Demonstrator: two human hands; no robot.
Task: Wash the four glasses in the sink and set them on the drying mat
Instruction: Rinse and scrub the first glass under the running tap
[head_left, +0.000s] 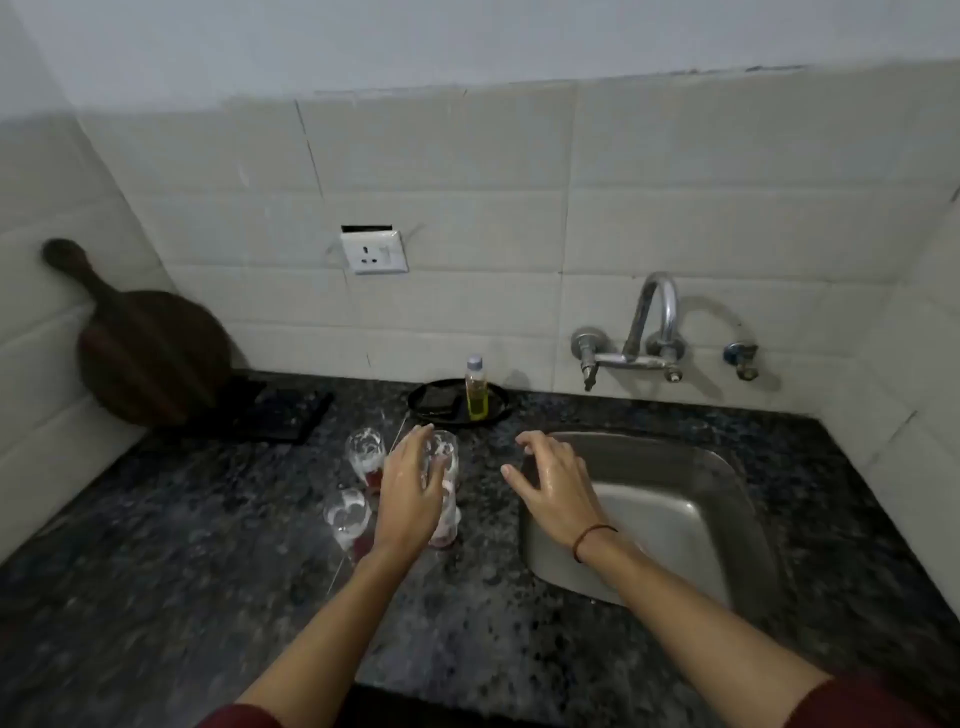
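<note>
Soapy tall glass upright on tabletop, just left of sink. Left grip nearer, against its left side; wrapped or just touching, can't tell. Right grip spread, empty, over sink rim.

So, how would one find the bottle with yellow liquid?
From the steel sink, look left along the tiled wall to a round black tray. The clear plastic bottle stands on it; unlike the dark sponge beside it, it holds yellow liquid.
</note>
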